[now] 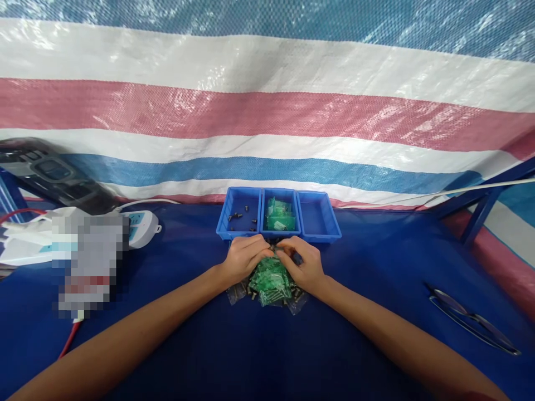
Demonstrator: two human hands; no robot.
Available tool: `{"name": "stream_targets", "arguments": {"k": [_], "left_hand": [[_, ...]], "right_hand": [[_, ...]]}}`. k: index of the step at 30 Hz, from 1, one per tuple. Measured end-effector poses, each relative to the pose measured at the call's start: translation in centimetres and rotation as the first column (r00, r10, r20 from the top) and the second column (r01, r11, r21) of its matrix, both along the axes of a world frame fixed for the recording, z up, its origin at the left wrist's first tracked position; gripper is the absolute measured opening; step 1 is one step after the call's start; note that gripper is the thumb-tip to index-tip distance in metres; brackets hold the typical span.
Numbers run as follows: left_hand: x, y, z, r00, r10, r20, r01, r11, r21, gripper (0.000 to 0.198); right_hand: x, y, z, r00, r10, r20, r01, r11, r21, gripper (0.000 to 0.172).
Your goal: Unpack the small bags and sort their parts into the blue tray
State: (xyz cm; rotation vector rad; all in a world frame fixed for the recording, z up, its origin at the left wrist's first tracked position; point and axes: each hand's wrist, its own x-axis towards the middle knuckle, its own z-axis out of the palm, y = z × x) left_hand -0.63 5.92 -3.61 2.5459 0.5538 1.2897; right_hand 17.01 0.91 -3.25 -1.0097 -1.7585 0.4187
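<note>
Working close together over a small heap, the left hand (pixel 246 259) and the right hand (pixel 304 264) have thumbs and forefingers drawn in, the two sets of fingertips nearly meeting. Something small and dark sits between them; I cannot tell what it is, or which hand grips it.

The handling looks partway through. Just beyond the hands, the middle bin (pixel 281 233) holds green packets (pixel 280 214), while the left bin (pixel 240 201), past the left hand's knuckles, holds a few scattered screws (pixel 236 215). The right bin (pixel 318 214) stands just beyond the right hand. A good share seems left to deal with: directly below and between the hands lie piled green packets (pixel 271 284), with loose screws (pixel 253 296) about their edges and a clear bag (pixel 237 293) below the left hand. Another clear bag (pixel 297 304) lies below the right hand.

Well to the left of the left hand are a white power strip (pixel 144 228) and a pixelated object (pixel 94 262), with a bulky dark wrapped device (pixel 54 170) behind them. Glasses (pixel 472 320) lie well to the right of the right hand. A striped sheet (pixel 267 111) hangs behind the bins. Only the low near walls of the bins stand between hands and contents; the fingers themselves hide the heap's far edge.
</note>
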Motion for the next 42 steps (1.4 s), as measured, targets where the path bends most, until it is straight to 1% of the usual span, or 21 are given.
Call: {"name": "stream_targets", "arguments": {"k": [3,6,12,17,20,22,24,26,29,35,42], "left_hand": [[0.1,0.1,-0.1,0.999,-0.04,-0.013,0.04,0.999,0.007,0.028],[0.1,0.2,-0.1,0.998,-0.061,-0.02,0.061,0.998,0.012,0.031],[0.2,0.2,0.1,0.997,-0.065,-0.027,0.066,0.998,0.011,0.035],[0.1,0.2,0.0,0.997,-0.074,-0.026,0.074,0.997,-0.008,0.034],[0.1,-0.1,0.2,0.999,-0.044,-0.005,0.044,0.999,-0.008,0.024],[0.1,-0.3,0.6,1.0,0.001,-0.004,-0.001,1.0,-0.011,0.014],[0.1,-0.5,0.9,0.999,0.046,0.013,-0.046,0.999,-0.023,0.009],[0.2,-0.7,1.0,0.997,0.072,0.04,-0.07,0.997,-0.031,0.011],[0.3,-0.8,1.0,0.995,0.07,0.07,-0.069,0.997,-0.016,0.015],[0.3,-0.5,0.9,0.996,0.058,0.063,-0.062,0.996,0.066,0.017],[0.1,-0.4,0.6,0.998,0.041,0.047,-0.044,0.996,0.071,0.019]], "right_hand": [[0.0,0.1,-0.2,1.0,0.013,-0.011,-0.013,0.998,0.053,0.016],[0.0,0.2,-0.4,0.999,0.036,-0.014,-0.035,0.996,0.081,0.017],[0.0,0.1,-0.6,0.999,0.041,-0.01,-0.04,0.995,0.095,0.018],[0.0,0.1,-0.6,0.999,0.048,0.017,-0.049,0.995,0.082,0.014],[0.0,0.0,-0.4,0.999,0.032,0.015,-0.033,0.998,0.061,0.013],[0.1,0.0,-0.2,1.0,0.015,0.008,-0.015,0.999,0.039,0.014],[0.1,0.0,-0.1,1.0,0.004,0.006,-0.004,1.0,0.026,0.015],[0.1,0.1,-0.1,1.0,0.003,0.005,-0.003,1.0,0.027,0.016],[0.1,0.1,-0.2,1.0,0.003,0.003,-0.003,1.0,0.028,0.016],[0.1,0.1,-0.1,1.0,0.012,0.002,-0.012,1.0,0.027,0.017],[0.2,0.1,-0.2,1.0,0.007,0.016,-0.007,0.999,0.037,0.018]]}}
